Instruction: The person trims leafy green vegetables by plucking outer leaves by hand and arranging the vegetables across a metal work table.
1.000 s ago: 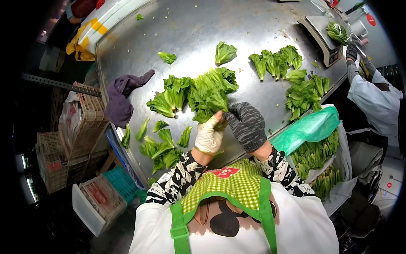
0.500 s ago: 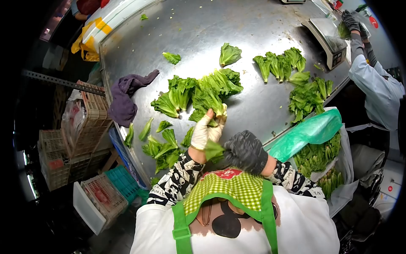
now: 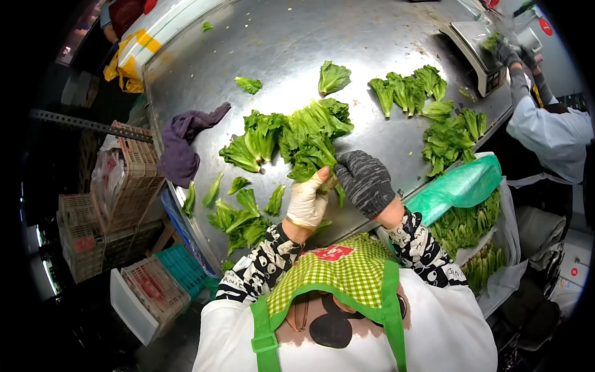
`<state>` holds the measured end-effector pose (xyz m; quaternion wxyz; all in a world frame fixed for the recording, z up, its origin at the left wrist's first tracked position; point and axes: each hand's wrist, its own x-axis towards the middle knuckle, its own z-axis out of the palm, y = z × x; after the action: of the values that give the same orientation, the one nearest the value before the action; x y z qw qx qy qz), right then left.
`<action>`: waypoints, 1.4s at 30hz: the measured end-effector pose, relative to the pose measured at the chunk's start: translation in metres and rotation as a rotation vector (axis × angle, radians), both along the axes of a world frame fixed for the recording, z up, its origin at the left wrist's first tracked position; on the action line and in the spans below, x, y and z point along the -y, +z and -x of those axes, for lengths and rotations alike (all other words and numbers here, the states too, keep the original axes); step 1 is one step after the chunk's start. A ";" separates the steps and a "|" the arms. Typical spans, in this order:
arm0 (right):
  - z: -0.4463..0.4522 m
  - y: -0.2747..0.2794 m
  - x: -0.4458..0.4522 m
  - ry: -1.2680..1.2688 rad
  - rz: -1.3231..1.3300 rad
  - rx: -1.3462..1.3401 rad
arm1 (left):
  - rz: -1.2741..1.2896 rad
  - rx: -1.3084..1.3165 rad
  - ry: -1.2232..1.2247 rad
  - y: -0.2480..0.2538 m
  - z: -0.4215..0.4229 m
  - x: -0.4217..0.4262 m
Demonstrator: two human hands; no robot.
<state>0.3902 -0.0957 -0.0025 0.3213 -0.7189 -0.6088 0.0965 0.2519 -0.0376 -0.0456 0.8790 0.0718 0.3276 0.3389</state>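
My left hand (image 3: pixel 308 201), in a whitish glove, is closed around the base of a lettuce head (image 3: pixel 310 152) whose leaves point away from me. My right hand (image 3: pixel 365 184), in a dark grey knit glove, is at the same base from the right, its fingers curled on a lettuce leaf (image 3: pixel 340 196). The fingertips are partly hidden. Just beyond lie more lettuce heads (image 3: pixel 263 136), side by side on the metal table (image 3: pixel 384 149). Loose leaves (image 3: pixel 240 218) are scattered to the left of my left hand.
A purple cloth (image 3: pixel 181 149) lies at the left edge. Lettuce heads (image 3: pixel 406 93) line the right side, near a scale (image 3: pixel 474 53) where a co-worker's gloved hands (image 3: pixel 511 54) handle a bag. A lined crate of lettuce (image 3: pixel 468 226) with green plastic (image 3: pixel 462 180) stands right. Crates (image 3: pixel 127 180) stand left.
My right hand has moved forward from near my apron to the lettuce base. The leaf it held by the apron is out of it. My left hand has shifted slightly nearer me.
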 end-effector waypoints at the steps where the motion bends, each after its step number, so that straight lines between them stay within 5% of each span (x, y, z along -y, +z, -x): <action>1: 0.004 0.001 0.000 -0.005 -0.008 0.022 | -0.024 -0.036 -0.014 -0.001 -0.002 -0.001; 6: 0.014 -0.002 0.003 -0.019 -0.397 0.025 | 0.175 0.160 0.074 0.000 -0.014 -0.005; 9: 0.017 0.015 0.012 0.039 -0.283 0.006 | 0.217 0.105 0.065 -0.010 -0.012 -0.008; 14: 0.009 0.011 0.008 -0.219 -0.180 -0.435 | -0.028 0.005 0.065 0.009 -0.011 -0.002; 18: -0.002 0.000 0.006 -0.079 -0.055 -0.443 | -0.337 -0.185 0.043 0.018 -0.014 0.008; 24: 0.016 0.015 0.005 -0.029 -0.382 0.025 | 0.002 -0.134 0.093 -0.012 -0.011 0.004; 27: 0.018 0.043 0.023 0.127 -0.343 -0.011 | 0.269 0.027 0.135 -0.015 -0.006 -0.012; 28: 0.017 0.048 0.027 0.178 -0.361 0.006 | 0.270 0.141 0.120 -0.014 -0.002 -0.015; 32: 0.005 0.030 0.032 0.246 0.249 0.158 | 0.243 0.191 0.099 -0.005 -0.001 -0.020; 36: -0.002 0.019 0.027 0.087 -0.067 0.067 | 0.263 0.264 0.062 0.002 -0.004 -0.015; 42: -0.009 -0.001 0.005 0.210 -0.069 0.159 | 0.098 0.076 0.026 0.000 -0.009 0.001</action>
<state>0.3990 -0.1003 -0.0035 0.2847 -0.6452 -0.7072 0.0513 0.2612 -0.0382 -0.0461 0.8887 0.0114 0.3112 0.3364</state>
